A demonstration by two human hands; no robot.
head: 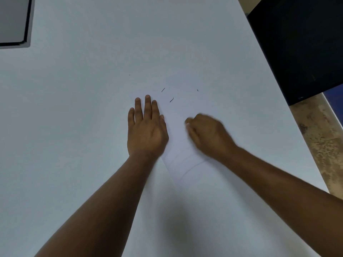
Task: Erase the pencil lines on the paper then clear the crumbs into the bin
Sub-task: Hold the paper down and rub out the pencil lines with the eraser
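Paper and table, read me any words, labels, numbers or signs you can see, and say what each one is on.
None can be read.
The paper carries only faint pencil lines, no letters.
The dark object on the right and the grey panel at top left show no legible label.

The paper (181, 145) is a white sheet lying flat and turned at an angle on a white surface, its edges hard to pick out. Faint pencil lines (187, 164) curve across its near part. A few thin dark crumbs (171, 99) lie scattered, well apart from one another, towards its far end.
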